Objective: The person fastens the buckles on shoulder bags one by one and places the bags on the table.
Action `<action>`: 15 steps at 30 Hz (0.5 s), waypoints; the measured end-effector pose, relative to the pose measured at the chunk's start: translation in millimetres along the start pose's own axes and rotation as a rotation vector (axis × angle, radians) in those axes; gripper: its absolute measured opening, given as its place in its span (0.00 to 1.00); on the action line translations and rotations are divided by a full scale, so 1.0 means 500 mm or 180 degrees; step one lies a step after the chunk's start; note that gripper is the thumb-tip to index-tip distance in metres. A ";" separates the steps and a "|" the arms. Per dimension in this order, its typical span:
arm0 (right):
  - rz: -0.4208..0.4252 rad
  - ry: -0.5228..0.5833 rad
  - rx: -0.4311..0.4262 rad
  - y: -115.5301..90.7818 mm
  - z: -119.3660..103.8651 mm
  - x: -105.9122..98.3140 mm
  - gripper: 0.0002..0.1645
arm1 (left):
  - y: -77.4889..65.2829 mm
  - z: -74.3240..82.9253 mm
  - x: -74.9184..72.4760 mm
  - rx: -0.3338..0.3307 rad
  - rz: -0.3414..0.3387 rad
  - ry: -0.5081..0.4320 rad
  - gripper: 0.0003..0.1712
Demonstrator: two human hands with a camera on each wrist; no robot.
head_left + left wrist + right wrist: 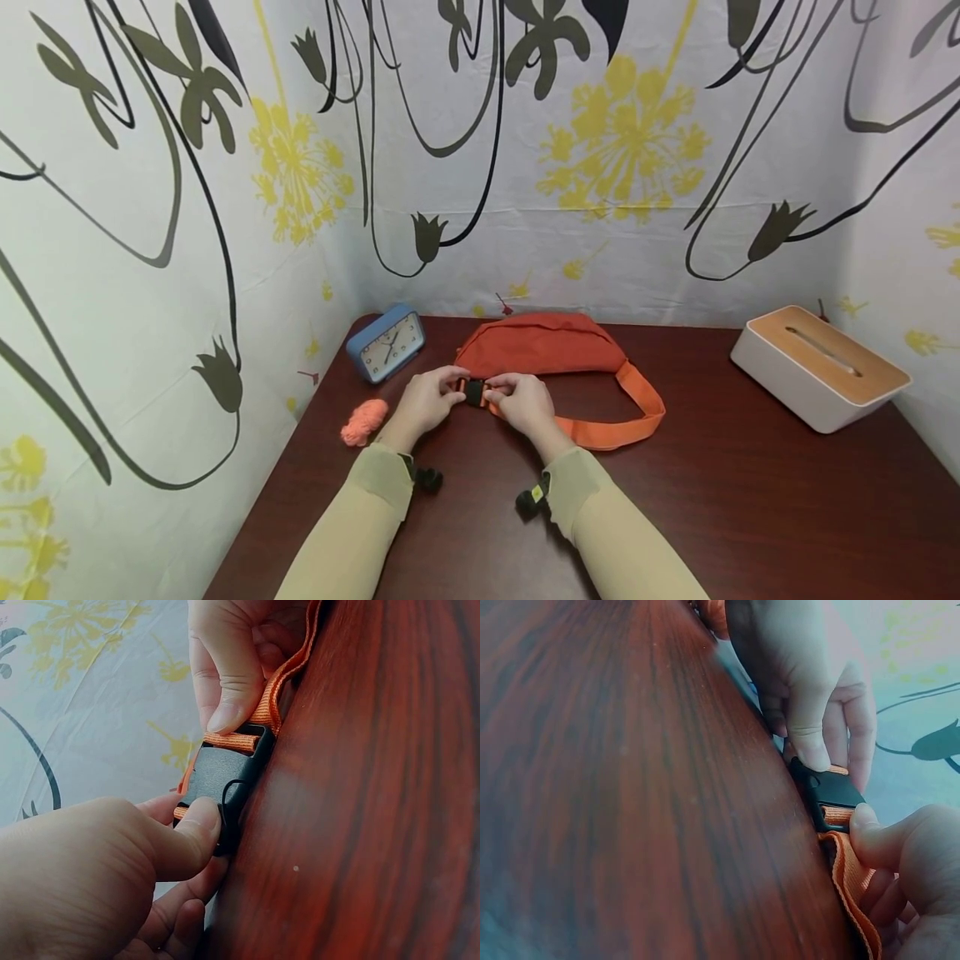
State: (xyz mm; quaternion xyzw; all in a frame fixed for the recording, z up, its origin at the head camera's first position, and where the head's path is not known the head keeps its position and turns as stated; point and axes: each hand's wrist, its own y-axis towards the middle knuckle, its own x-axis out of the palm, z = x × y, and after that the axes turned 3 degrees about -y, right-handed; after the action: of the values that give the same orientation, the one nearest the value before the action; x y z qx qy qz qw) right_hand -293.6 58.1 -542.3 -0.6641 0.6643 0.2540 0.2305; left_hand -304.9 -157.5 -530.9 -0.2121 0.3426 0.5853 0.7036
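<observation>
An orange-red waist bag lies toward the back of the table, its orange strap looping out to the right. In front of the bag, both hands hold the black side-release buckle of the strap. My left hand pinches the buckle's left end, thumb on top and fingers beneath. At the other end, my right hand grips the buckle's edge and the webbing threaded through it. The two buckle halves sit together between the thumbs, as the left wrist view shows. The right hand's fingertips are partly hidden behind the strap.
A blue alarm clock stands at the back left, and a coral knitted bundle lies left of my left hand. To the far right is a white tissue box with a wooden lid. Patterned walls border the dark wooden table.
</observation>
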 end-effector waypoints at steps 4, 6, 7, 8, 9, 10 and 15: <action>-0.0020 -0.0034 -0.0023 -0.002 0.004 0.003 0.12 | -0.005 0.000 0.000 0.0028 0.0001 0.0054 0.20; -0.0027 -0.0039 -0.0045 -0.002 0.006 0.004 0.12 | -0.008 0.001 0.000 0.0030 0.0000 0.0068 0.20; -0.0028 -0.0035 -0.0056 -0.002 0.007 0.005 0.12 | -0.009 0.002 -0.001 0.0037 -0.0001 0.0076 0.20; -0.0030 -0.0032 -0.0068 -0.002 0.008 0.006 0.12 | -0.009 0.002 -0.001 0.0050 -0.0005 0.0084 0.20; -0.0030 -0.0033 -0.0088 -0.002 0.008 0.006 0.12 | -0.010 0.002 -0.001 0.0061 -0.0008 0.0098 0.20; -0.0032 -0.0024 -0.0102 -0.002 0.009 0.006 0.12 | -0.010 0.001 -0.001 0.0076 -0.0011 0.0113 0.20; -0.0024 -0.0038 -0.0188 0.000 0.011 0.005 0.13 | -0.006 -0.002 0.000 0.0148 -0.0025 0.0180 0.20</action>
State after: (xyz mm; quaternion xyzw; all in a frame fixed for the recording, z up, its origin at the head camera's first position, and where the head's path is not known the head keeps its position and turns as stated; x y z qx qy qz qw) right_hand -294.0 59.8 -547.9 -0.6716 0.6527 0.2766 0.2157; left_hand -302.0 -158.9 -531.9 -0.2136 0.3750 0.5681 0.7007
